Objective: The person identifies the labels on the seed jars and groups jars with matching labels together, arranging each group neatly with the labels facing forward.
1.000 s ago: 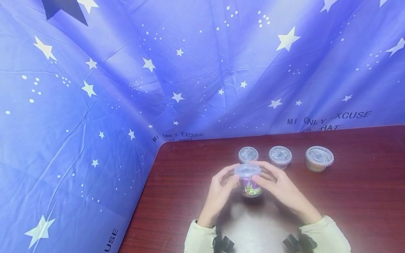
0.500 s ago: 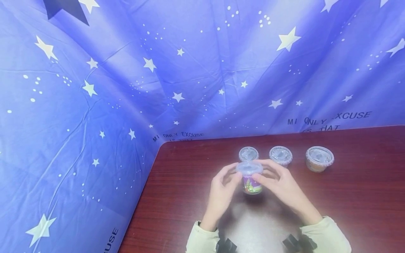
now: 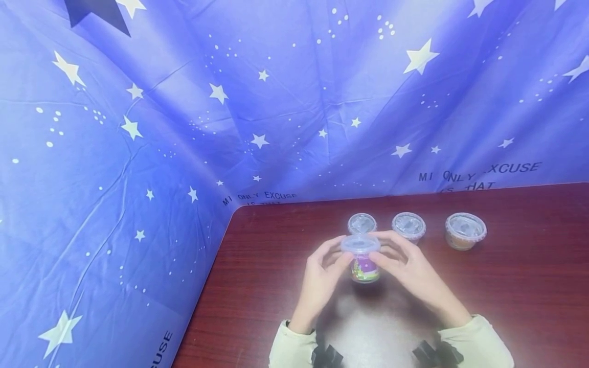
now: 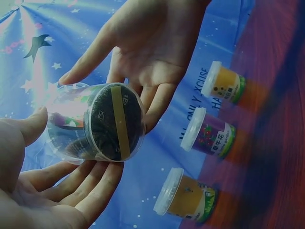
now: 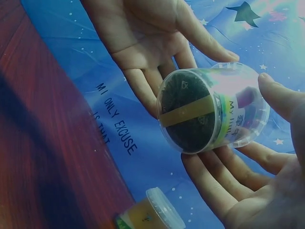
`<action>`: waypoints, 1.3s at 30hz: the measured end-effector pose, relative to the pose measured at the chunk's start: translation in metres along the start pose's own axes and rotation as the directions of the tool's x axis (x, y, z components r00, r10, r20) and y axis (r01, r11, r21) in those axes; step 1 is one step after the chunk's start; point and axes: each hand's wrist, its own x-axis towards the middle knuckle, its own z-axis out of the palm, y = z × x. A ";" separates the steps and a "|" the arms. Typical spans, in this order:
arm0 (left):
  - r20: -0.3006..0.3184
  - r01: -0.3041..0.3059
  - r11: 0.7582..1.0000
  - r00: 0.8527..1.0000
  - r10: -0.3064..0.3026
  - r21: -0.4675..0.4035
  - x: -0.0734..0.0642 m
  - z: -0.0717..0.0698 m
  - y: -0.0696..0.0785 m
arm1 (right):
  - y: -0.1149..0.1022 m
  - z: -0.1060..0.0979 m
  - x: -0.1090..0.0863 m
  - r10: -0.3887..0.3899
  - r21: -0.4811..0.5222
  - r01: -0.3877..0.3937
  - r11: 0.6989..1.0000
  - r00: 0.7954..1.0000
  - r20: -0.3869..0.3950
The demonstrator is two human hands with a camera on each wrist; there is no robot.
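Note:
A clear plastic cup with a lid and a purple and green label is held upright between both hands, above the table. My left hand grips its left side, thumb near the lid rim and fingers behind. From the right, my right hand grips it the same way. In the left wrist view the cup's underside shows dark contents and a yellow strip across the base. Its label carries printed lettering in the right wrist view.
Three lidded cups stand in a row farther back on the dark red table: a left cup, a middle cup and a right cup. A blue star-patterned cloth hangs behind and at the left.
Both hands have raised the cup slightly and turned it, so more of the label's purple part faces the head view. The three cups behind stay where they were.

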 end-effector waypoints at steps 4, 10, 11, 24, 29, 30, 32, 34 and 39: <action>0.009 -0.002 1.000 1.000 0.002 -0.015 0.001 -0.001 -0.001 | 0.000 -0.001 0.000 0.010 0.010 -0.011 1.000 1.000 0.018; 0.068 0.004 1.000 0.998 -0.002 -0.031 0.000 -0.003 -0.002 | 0.000 0.000 -0.002 0.021 0.020 -0.023 1.000 0.995 0.094; 0.079 0.005 0.999 0.997 -0.002 -0.035 0.000 -0.003 -0.002 | 0.000 0.000 -0.002 0.018 0.027 -0.021 0.999 0.995 0.102; 0.024 0.014 0.999 1.000 -0.013 -0.044 0.000 -0.001 0.000 | -0.002 0.005 0.000 0.041 0.052 -0.041 0.998 0.999 -0.008; -0.042 0.000 1.000 0.999 -0.001 -0.023 -0.002 0.008 0.004 | -0.004 0.007 0.000 0.073 -0.011 -0.074 0.997 0.995 -0.071; -0.046 -0.001 1.000 0.999 0.000 -0.021 -0.002 0.009 0.004 | -0.004 0.007 0.000 0.075 -0.011 -0.076 0.997 0.994 -0.074; -0.049 -0.008 1.000 0.999 0.007 -0.013 -0.003 0.011 0.004 | -0.005 0.008 0.000 0.074 -0.007 -0.075 0.997 0.994 -0.075; -0.051 -0.012 1.000 0.999 0.011 -0.008 -0.003 0.011 0.004 | -0.006 0.009 0.000 0.071 0.003 -0.071 0.997 0.995 -0.071; -0.043 -0.004 1.000 0.999 0.004 0.010 -0.002 0.007 0.004 | -0.008 0.010 -0.001 0.057 0.019 -0.056 0.998 0.998 -0.040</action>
